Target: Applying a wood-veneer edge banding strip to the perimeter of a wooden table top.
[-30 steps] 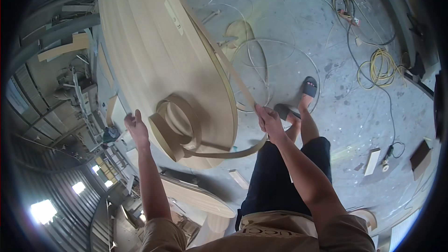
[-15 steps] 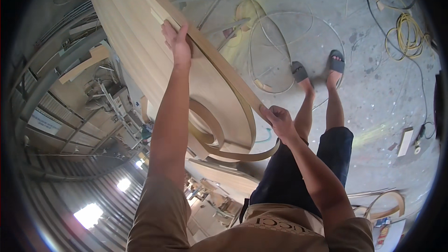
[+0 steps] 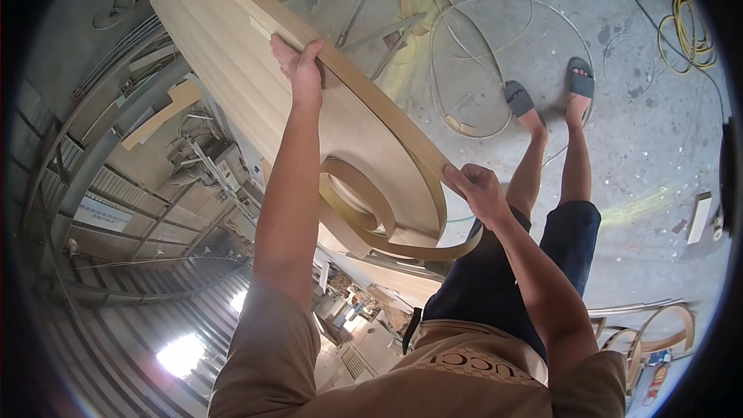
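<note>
A long light-wood panel [image 3: 224, 54] with a curved end slants from the upper left toward my legs. Along its right edge runs a thin wood edging strip [image 3: 387, 104], standing apart from the panel near the rounded end and looping back into a coil [image 3: 364, 182] on top. My left hand [image 3: 300, 66] lies on the panel at that edge, fingers stretched out and thumb against the strip. Farther down, my right hand [image 3: 481, 192] pinches the strip between thumb and curled fingers, just past the panel's rounded end.
Loose hoses [image 3: 503, 70] curl over the concrete floor near my sandalled feet [image 3: 520, 97]. A yellow coiled cable [image 3: 685, 35] lies at the far right. Bent wood strips [image 3: 673, 325] rest at the lower right, and shelving with boards [image 3: 159, 116] stands on the left.
The whole view has shifted a little, moving the floor and feet to the right. Both hands keep nearly the same places on the panel and strip.
</note>
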The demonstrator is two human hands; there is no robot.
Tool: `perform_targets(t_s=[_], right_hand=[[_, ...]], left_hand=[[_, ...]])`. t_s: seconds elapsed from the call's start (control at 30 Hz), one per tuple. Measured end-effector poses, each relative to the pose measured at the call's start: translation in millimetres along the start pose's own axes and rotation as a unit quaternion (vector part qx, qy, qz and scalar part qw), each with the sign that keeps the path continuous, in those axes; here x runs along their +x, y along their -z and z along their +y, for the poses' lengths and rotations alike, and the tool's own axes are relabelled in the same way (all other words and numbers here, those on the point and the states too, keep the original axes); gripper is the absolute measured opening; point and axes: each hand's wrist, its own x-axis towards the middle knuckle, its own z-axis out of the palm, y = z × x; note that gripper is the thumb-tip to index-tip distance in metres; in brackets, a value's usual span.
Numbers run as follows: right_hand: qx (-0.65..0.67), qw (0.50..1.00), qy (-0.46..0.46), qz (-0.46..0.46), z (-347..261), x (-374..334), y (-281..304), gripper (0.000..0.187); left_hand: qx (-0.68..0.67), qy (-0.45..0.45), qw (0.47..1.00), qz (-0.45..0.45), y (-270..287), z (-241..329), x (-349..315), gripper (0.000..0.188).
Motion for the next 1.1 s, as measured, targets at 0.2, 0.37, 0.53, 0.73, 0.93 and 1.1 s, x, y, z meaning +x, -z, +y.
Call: perform_targets(t_s=[0.2,0.37,0.53,0.73,0.93,1.1], right_hand=[[-0.019,1.0,0.0,-0.001,1.6,0.2,3.1,0.052],[-0.03,1.0,0.0,0.007,-1.5,-1.5,2.5,0.053],[-0.03,1.0,-0.007,0.001,-8.1,-3.1,1.3,0.053],[-0.046,0.999,0.008,0.007,-3.3,-3.0,2.9,0.053],[-0.05,0.999,0.014,-0.002,-8.8,-5.9,-1.5,0.053],[-0.032,0.999,0.012,-0.003,-1.8,-3.8,-4.2,0.053]], left_hand=[[0.038,0.012,0.999,0.005,-1.4,4.2,-2.1,0.107],[0.054,0.009,0.999,-0.001,-4.7,5.9,-3.6,0.111],[0.054,0.006,0.999,-0.003,-2.2,4.2,-1.5,0.114],[0.063,0.012,0.998,-0.009,-5.0,5.3,-3.4,0.116],[0.072,0.006,0.997,-0.008,-2.7,3.2,-1.4,0.118],[0.062,0.0,0.998,-0.013,-4.3,2.0,-2.2,0.119]])
